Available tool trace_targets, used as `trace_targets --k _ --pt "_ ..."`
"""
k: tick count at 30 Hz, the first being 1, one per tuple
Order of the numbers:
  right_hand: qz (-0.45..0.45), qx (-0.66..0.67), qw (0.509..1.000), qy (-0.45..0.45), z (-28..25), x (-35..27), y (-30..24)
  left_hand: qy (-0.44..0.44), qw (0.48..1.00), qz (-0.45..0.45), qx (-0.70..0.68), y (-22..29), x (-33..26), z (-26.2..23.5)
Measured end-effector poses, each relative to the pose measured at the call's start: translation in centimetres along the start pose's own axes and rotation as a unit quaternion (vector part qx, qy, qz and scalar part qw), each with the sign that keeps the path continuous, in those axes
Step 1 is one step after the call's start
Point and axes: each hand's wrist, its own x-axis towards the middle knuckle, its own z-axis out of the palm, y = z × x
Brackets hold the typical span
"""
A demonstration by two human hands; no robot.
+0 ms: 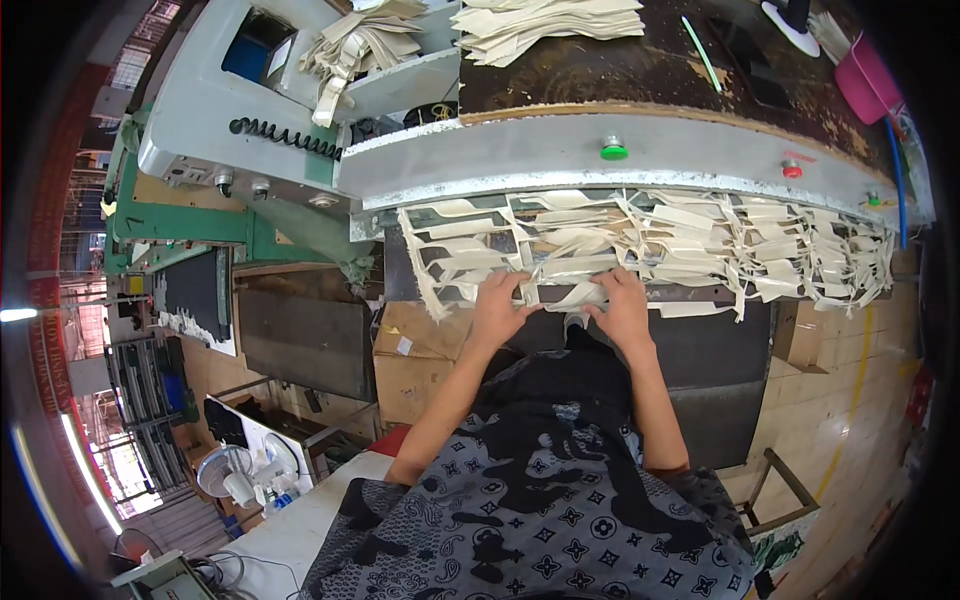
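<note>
My left hand [498, 304] and my right hand [624, 302] rest side by side on a cream sheet of die-cut material [560, 250] that lies on the bed of a grey press machine [560, 165]. Both hands pinch the near edge of the sheet around one cut piece [572, 296] between them. The sheet is a web of cream strips and shaped pieces, and it spreads right along the machine front to a ragged end [850, 265].
Stacks of cut cream pieces [545, 20] lie on the dark board above, more [355, 45] at the left. A green button [613, 151] and a red button [791, 169] sit on the rail. A pink bin [868, 80] stands far right, a white fan [228, 478] lower left.
</note>
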Motion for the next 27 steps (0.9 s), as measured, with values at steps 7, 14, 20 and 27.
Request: trace_targets --k 7,14,20,27 --pt "-0.003 0.002 1.0 0.008 0.3 0.3 0.3 -0.009 0.999 -0.006 -0.035 -0.3 0.4 0.0" --pt "0.009 0.018 1.0 -0.01 0.4 -1.9 -0.1 -0.034 0.997 0.027 -0.064 -1.5 -2.6 0.0" --pt "0.133 -0.007 0.977 -0.167 -2.4 -0.2 -4.1 -0.023 0.979 -0.003 -0.202 -5.2 -1.1 -3.7" --pt "-0.084 0.069 0.992 0.071 7.7 8.3 -8.7 -0.073 0.99 0.113 0.042 -12.2 6.3 -7.0"
